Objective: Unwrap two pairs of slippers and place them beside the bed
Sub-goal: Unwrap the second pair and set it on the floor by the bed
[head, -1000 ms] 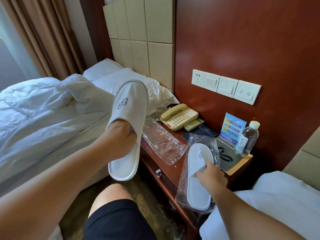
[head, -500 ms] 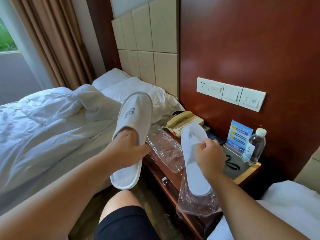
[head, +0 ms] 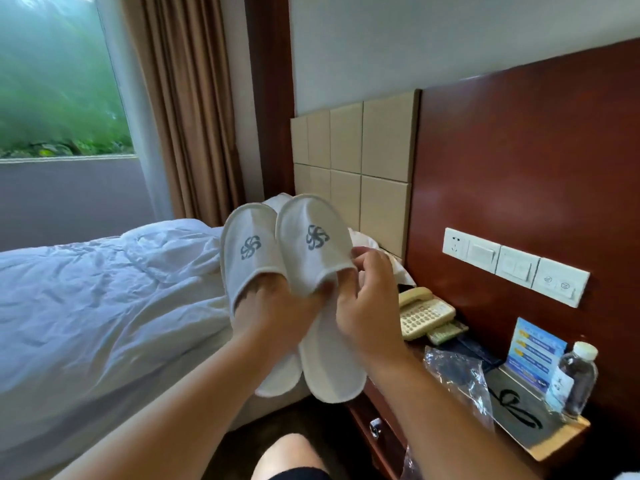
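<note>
Both hands are raised together above the bed edge: left hand (head: pixel 277 317) grips the left white cloth slipper with grey logo (head: pixel 247 251), right hand (head: pixel 367 306) grips its twin (head: pixel 313 244). Fingertips hidden inside the uppers. Crumpled clear plastic wrapper (head: pixel 460 379) lies on the wooden tabletop (head: pixel 561 448), right of the hands; its lower part is cut off.

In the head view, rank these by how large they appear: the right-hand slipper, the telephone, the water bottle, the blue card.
1. Right-hand slipper, clearly largest, though it is nearest the camera.
2. Telephone.
3. Water bottle and blue card look alike; I would not rank them.
</note>
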